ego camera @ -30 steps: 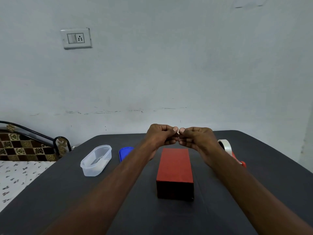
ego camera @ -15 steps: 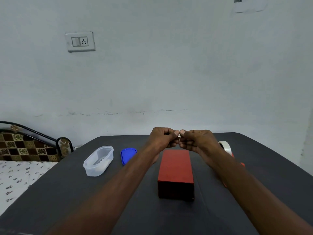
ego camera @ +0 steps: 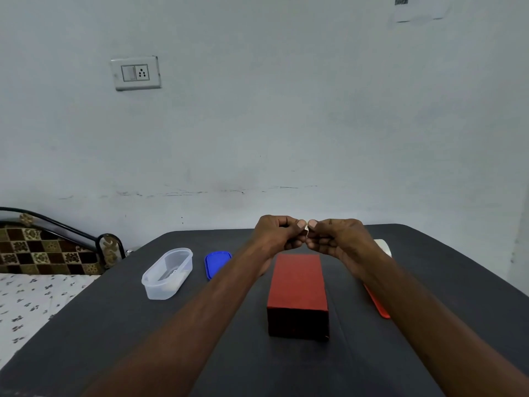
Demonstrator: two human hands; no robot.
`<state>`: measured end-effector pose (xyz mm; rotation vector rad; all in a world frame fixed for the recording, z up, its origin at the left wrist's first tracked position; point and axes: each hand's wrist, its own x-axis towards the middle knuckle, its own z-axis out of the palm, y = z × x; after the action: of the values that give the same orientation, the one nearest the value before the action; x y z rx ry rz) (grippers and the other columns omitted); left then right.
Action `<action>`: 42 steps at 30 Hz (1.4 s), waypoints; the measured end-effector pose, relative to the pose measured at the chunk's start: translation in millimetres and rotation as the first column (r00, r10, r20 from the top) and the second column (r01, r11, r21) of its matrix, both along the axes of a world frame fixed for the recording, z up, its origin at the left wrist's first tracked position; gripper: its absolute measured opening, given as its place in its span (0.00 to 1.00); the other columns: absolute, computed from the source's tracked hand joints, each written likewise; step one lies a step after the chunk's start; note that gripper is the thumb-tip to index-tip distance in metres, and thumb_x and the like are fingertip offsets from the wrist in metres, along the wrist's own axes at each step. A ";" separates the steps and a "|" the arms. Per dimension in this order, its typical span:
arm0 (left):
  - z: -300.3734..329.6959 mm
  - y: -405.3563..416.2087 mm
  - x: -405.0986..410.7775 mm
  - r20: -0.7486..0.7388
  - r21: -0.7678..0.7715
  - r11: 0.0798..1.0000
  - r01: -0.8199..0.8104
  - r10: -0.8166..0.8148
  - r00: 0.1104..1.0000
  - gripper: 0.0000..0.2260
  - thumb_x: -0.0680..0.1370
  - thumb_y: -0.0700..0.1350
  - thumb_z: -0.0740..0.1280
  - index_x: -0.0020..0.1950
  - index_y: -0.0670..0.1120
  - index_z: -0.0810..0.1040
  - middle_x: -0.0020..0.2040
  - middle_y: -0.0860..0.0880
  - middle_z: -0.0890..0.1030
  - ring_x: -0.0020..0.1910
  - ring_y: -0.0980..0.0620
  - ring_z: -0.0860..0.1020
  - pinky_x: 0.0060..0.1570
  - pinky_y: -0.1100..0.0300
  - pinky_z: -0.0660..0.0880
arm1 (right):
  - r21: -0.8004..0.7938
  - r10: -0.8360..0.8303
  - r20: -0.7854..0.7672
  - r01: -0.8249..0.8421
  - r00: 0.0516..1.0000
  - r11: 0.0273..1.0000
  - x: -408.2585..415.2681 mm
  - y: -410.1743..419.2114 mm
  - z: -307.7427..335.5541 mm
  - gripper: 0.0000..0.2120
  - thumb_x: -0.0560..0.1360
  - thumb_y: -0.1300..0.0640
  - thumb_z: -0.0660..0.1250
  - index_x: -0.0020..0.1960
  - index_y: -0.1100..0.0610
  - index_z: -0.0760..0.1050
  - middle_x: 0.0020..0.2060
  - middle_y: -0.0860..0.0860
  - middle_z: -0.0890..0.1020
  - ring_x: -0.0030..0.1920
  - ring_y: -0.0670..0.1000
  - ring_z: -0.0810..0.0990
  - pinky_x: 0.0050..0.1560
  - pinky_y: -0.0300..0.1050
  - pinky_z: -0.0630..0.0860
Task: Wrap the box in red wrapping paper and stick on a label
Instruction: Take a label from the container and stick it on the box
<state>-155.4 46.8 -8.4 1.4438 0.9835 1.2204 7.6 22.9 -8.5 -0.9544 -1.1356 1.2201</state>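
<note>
Now you have both hands up over the far end of the table (ego camera: 114, 325), thumbs meeting in the middle. Your left hand (ego camera: 279, 233) and right hand (ego camera: 333, 236) each have the fingers curled in, and thumb and forefinger on each side pinch one tiny pale scrap (ego camera: 306, 231) between them; it is too small to say whether that is the label. Just below your hands lies the box (ego camera: 297, 293), already covered in red paper, lying lengthwise with one short end facing you.

Around it: one clear plastic tub (ego camera: 167, 273) sits open, well off to the left of the box, with something small inside that you can't make out. One blue lid (ego camera: 216, 262) lies flat between tub and box, partly hidden by your left forearm. On the right, your right forearm covers most of a tape roll (ego camera: 383, 246) and an orange-red handle (ego camera: 376, 303), so only their edges show.

Beyond the table, one switch plate (ego camera: 136, 73) is on the wall, and a bed (ego camera: 34, 296) stands at the left edge.
</note>
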 end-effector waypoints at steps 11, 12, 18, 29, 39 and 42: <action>0.3 -3.5 -4.8 0.062 -0.045 0.993 0.108 -0.106 0.992 0.13 0.77 0.42 0.72 0.54 0.31 0.81 0.40 0.44 0.84 0.40 0.52 0.82 0.48 0.61 0.81 | 0.011 0.020 0.012 -0.021 1.000 1.000 4.2 3.9 -5.2 0.08 0.74 0.62 0.73 0.43 0.68 0.80 0.37 0.62 0.84 0.37 0.57 0.84 0.44 0.46 0.83; 0.4 -3.7 -5.3 0.059 -0.046 0.993 0.111 -0.109 0.992 0.13 0.77 0.42 0.72 0.54 0.31 0.81 0.41 0.44 0.84 0.40 0.51 0.82 0.48 0.61 0.81 | 0.012 0.023 0.014 -0.023 1.000 1.000 4.2 3.9 -5.6 0.08 0.74 0.62 0.73 0.42 0.68 0.80 0.37 0.63 0.84 0.37 0.57 0.83 0.44 0.46 0.83; 0.8 -2.7 -6.8 0.058 -0.048 0.992 0.117 -0.114 0.992 0.12 0.77 0.41 0.72 0.53 0.32 0.81 0.43 0.42 0.84 0.41 0.51 0.82 0.47 0.62 0.80 | 0.019 0.027 -0.003 -0.027 1.000 0.999 3.0 3.3 -5.1 0.08 0.74 0.63 0.74 0.42 0.68 0.80 0.37 0.62 0.84 0.37 0.57 0.84 0.43 0.45 0.82; -4.4 -3.5 1.0 0.080 -0.022 0.995 0.097 -0.095 0.992 0.05 0.78 0.41 0.71 0.47 0.39 0.82 0.38 0.46 0.82 0.37 0.54 0.80 0.43 0.63 0.78 | 0.019 0.047 -0.052 -0.046 0.998 0.999 4.1 1.8 -7.7 0.08 0.75 0.62 0.72 0.44 0.68 0.80 0.37 0.61 0.84 0.38 0.55 0.85 0.41 0.43 0.82; -1.4 -5.3 4.2 0.088 -0.043 0.993 0.107 -0.103 0.991 0.09 0.77 0.44 0.73 0.46 0.38 0.82 0.39 0.45 0.83 0.39 0.54 0.81 0.46 0.62 0.79 | 0.007 0.045 -0.035 -0.045 0.998 0.999 8.5 2.1 -8.6 0.08 0.75 0.62 0.73 0.45 0.68 0.81 0.38 0.61 0.84 0.39 0.56 0.85 0.42 0.43 0.82; -1.5 -5.0 4.0 0.090 -0.046 0.994 0.102 -0.097 0.991 0.08 0.77 0.43 0.72 0.46 0.37 0.81 0.38 0.46 0.83 0.38 0.54 0.81 0.45 0.63 0.79 | 0.009 0.048 -0.033 -0.048 0.998 0.999 8.8 1.4 -8.4 0.08 0.75 0.61 0.73 0.45 0.68 0.81 0.39 0.62 0.84 0.39 0.56 0.84 0.42 0.44 0.82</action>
<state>-151.4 41.8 -9.9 1.3723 0.8667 1.1679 16.4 24.4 -16.9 -0.9022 -1.1427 1.2643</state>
